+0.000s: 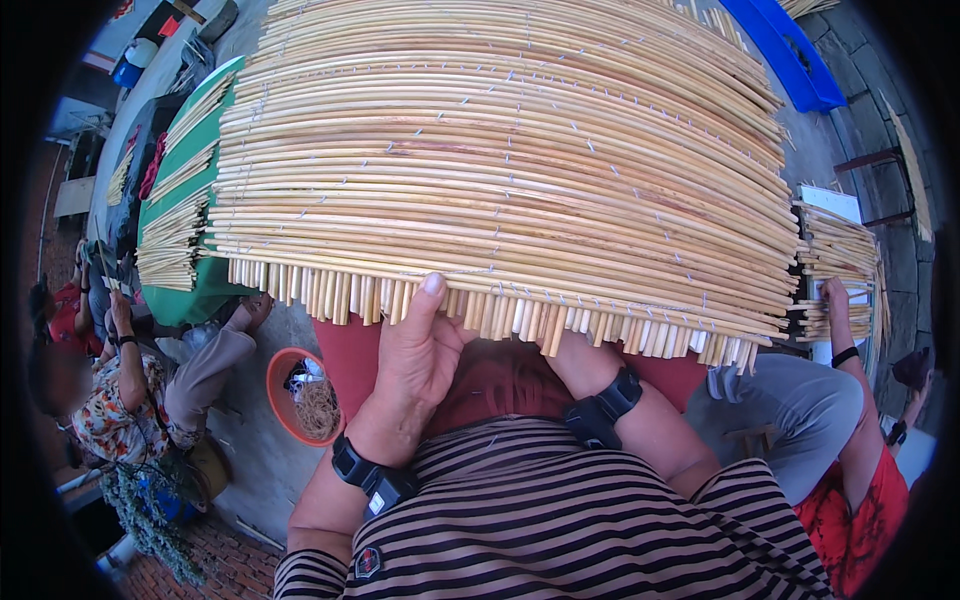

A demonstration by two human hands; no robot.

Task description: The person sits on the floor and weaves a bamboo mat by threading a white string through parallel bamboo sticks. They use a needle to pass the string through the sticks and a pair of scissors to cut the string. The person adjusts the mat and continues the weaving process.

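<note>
A wide mat of pale straw-coloured reed stalks point(500, 170), stitched with thin white thread, spans the upper middle, with short cut ends hanging along its front edge. My left hand point(422, 355) grips that front edge, thumb on top and fingers curled beneath. My right hand point(572, 352) reaches under the mat's front edge at right of centre; its fingers are hidden, so I cannot tell what it holds.
A green table point(200, 295) bearing reed bundles, an orange basin point(276, 390) of fibre, and seated co-workers point(130, 400) are at left. At right are another co-worker point(850, 490), more reeds point(835, 240) and a blue plastic object point(780, 50).
</note>
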